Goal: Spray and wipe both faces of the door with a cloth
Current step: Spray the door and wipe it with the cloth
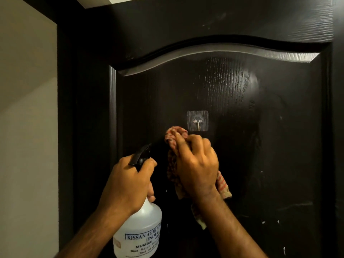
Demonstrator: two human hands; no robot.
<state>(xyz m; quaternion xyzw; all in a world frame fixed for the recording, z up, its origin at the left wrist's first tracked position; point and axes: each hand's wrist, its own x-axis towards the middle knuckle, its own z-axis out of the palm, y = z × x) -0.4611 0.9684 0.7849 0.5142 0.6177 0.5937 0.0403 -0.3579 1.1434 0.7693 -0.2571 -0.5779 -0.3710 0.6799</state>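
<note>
The right hand (195,164) curls its fingers round a checked cloth (175,144) against the dark door (260,127), just below a hook (197,121). Left of it, the left hand (128,181) grips a spray bottle (139,229).

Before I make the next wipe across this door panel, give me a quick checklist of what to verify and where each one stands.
1. Checked cloth in the right hand: ok, bunched in its grip and at the door panel.
2. Spray bottle secure in the left hand: ok, held at the neck.
3. Nozzle aimed at the door: ok, it points toward the panel.
4. Panel wetted: ok at upper right, where a wet sheen shows; lower area cannot tell.
5. Adhesive hook clear of the cloth: not ok, it sits just above the cloth and could snag.
6. Other face of the door done: cannot tell.
</note>
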